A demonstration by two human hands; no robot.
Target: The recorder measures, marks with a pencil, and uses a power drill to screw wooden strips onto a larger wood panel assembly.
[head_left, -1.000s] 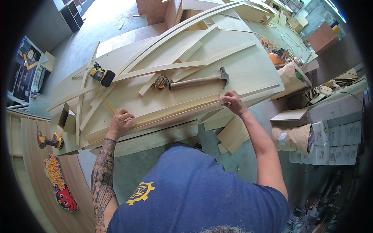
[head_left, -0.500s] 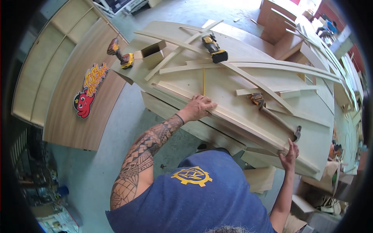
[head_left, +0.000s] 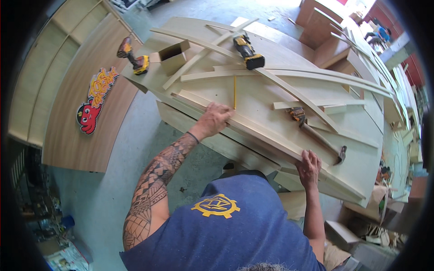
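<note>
A long pale wooden strip (head_left: 266, 137) runs along the near edge of a plywood panel (head_left: 266, 97). My left hand (head_left: 214, 119) has its fingers bent over this strip left of the middle, the thumb side toward a yellow pencil (head_left: 235, 90). Farther right, my right hand (head_left: 309, 167) grips the same edge, fingers on top and the palm against the near side. Beyond that hand lies a hammer (head_left: 321, 137) with a wooden handle. A black and yellow power tool (head_left: 297, 115) sits at the handle's end, partly hidden among the strips.
Several loose strips (head_left: 294, 92) cross the panel. A cordless power tool (head_left: 248, 52) lies among them; a drill (head_left: 133, 58) and an open cardboard box (head_left: 174, 56) stand at the far left. A curved wood panel (head_left: 81, 122) with a red cartoon sign leans left. Scrap boxes (head_left: 346, 237) fill the right.
Both my hands have moved left along the strip, the right one farther, away from the hammer head. The whole view has shifted slightly.
</note>
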